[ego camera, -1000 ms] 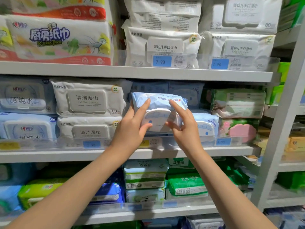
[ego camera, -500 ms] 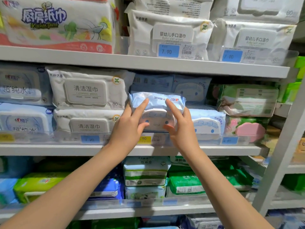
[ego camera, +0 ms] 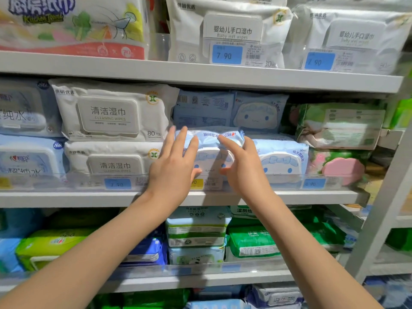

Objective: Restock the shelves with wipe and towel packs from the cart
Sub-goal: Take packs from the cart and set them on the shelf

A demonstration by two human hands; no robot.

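Reaching up from 6 o'clock, both forearms meet at the middle shelf (ego camera: 66, 198). Left hand (ego camera: 174, 168) lies flat on the blue pack (ego camera: 211, 150), fingers straight and spread over its 9 o'clock end. Right hand (ego camera: 244, 170) presses the 3 o'clock end, fingers extended, not curled round it. Pack sits on the shelf behind the clear lip (ego camera: 287, 184), lid facing outward. White wipes (ego camera: 116, 161) lie just beside it at 9 o'clock, a twin pack (ego camera: 281, 159) at 3 o'clock. Two upright packs (ego camera: 258, 112) stand behind at 12 o'clock.
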